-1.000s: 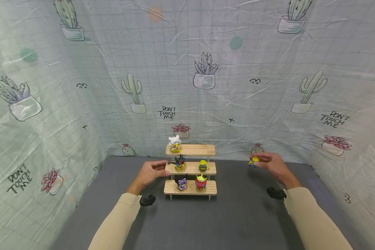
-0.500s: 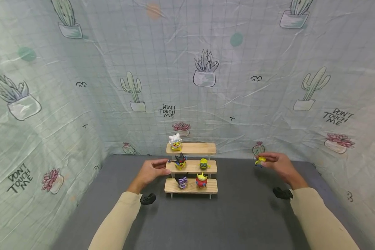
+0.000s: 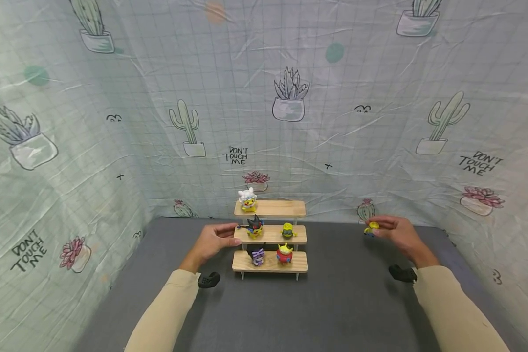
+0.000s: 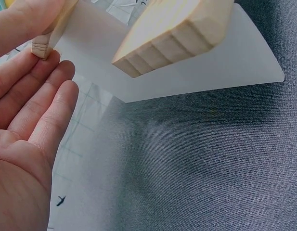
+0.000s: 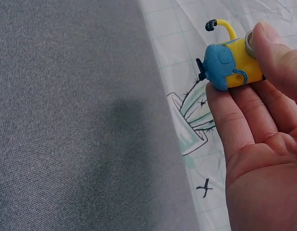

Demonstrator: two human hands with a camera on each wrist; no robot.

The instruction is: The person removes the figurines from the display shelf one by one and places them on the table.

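My left hand (image 3: 210, 242) grips the left end of the middle board (image 3: 270, 236) of a three-step wooden display stand. In the left wrist view, the thumb lies over that board end (image 4: 58, 30) and the fingers sit beneath it. Off to the right, above the dark table, my right hand (image 3: 397, 234) pinches a small Minion figurine (image 5: 230, 65). The figurine is yellow with blue overalls and one raised arm, tipped sideways in the right wrist view between thumb and fingers.
A white-hatted yellow figurine (image 3: 248, 200) stands on the top board. On the middle are a black-eared figurine (image 3: 255, 228) and a yellow-green one (image 3: 287, 231); below, a purple-bowed (image 3: 257, 256) and a red alien figurine (image 3: 284, 254). Cactus-print cloth (image 3: 325, 132) hangs behind the dark table (image 3: 264, 313).
My right hand has moved a little to the right with the Minion figurine, away from the stand. The left hand keeps its grip on the middle board.
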